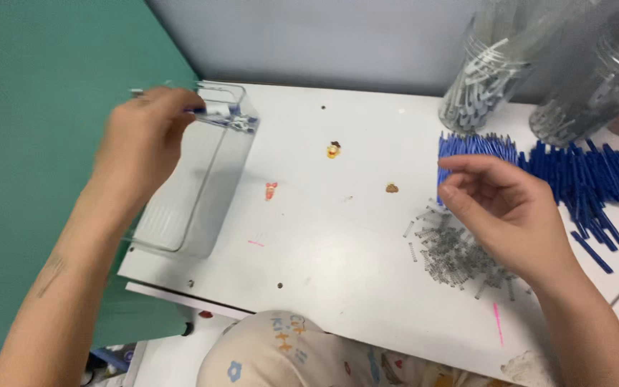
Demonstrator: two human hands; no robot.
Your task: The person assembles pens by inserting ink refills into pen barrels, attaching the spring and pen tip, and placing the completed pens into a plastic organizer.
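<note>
Two hands are at work over the white table [338,236], and they are well apart. The left hand [141,143] is raised over the far end of the clear plastic bin [188,204] at the table's left edge, fingers pinched together on what looks like a blue pen barrel [196,110] with a pale tip (blurred, so I cannot make out more). The barrel lies roughly crosswise to the bin's long axis, right above its open top; a few small pieces already sit at the bin's far end.

The right hand [510,208] hovers on the other side, palm down, fingers loosely spread and closed on nothing I can see. Its fingertips [456,179] point left and sit just beside the near ends of the pile of blue pen barrels [539,168], which fan away to the right with their long axes running mostly toward the far side of the table. Directly under the palm lies the heap of small metal springs [456,254], so this hand is the nearer one to both. Behind the barrels stand two clear jars of grey pen parts [481,82].
</note>
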